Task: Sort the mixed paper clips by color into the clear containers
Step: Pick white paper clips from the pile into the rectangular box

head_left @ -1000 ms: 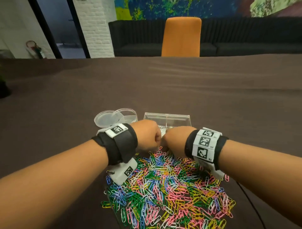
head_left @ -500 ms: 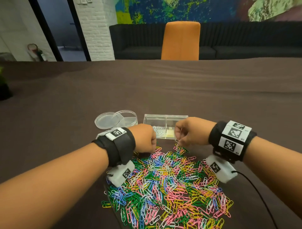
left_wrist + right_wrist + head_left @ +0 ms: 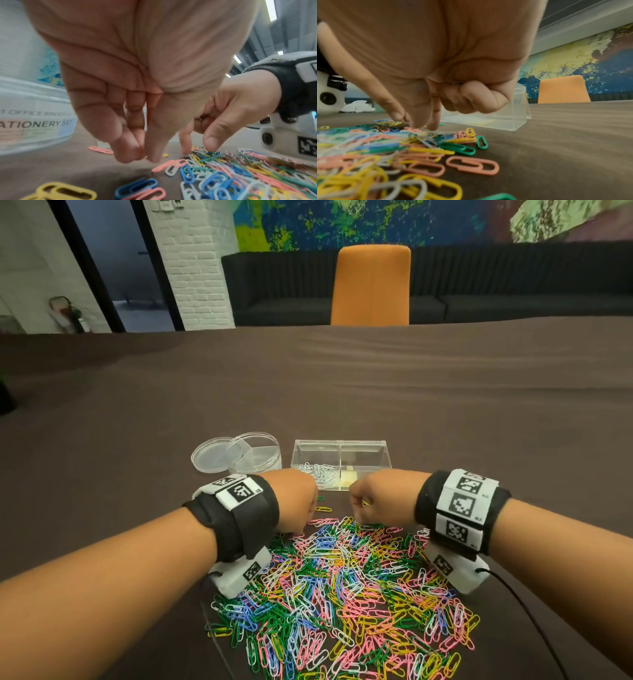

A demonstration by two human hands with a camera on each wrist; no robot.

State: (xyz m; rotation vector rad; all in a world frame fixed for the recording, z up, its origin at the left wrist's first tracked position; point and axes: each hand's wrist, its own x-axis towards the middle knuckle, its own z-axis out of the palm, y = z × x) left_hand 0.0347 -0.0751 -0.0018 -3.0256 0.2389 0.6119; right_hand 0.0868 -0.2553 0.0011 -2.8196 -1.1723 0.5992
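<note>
A pile of mixed colored paper clips (image 3: 342, 587) lies on the brown cloth. Behind it stands a clear two-part box (image 3: 363, 448) with white clips (image 3: 318, 474) in its left half and something yellow in its right half. My left hand (image 3: 144, 158) is at the pile's far left edge, thumb and fingertips meeting low over the cloth, with no clip visible between them. My right hand (image 3: 423, 125) has its thumb and forefinger pointing down onto the pile's far edge. Its other fingers curl into the palm, where a thin clip edge shows.
A round, divided clear container (image 3: 253, 463) and its lid (image 3: 209, 455) sit left of the box. A black cable (image 3: 527, 611) trails from my right wrist. An orange chair (image 3: 371, 285) stands at the table's far side.
My right hand has come back from beside the box and dropped to the pile's far edge. My left hand has stayed at the pile's far left edge.
</note>
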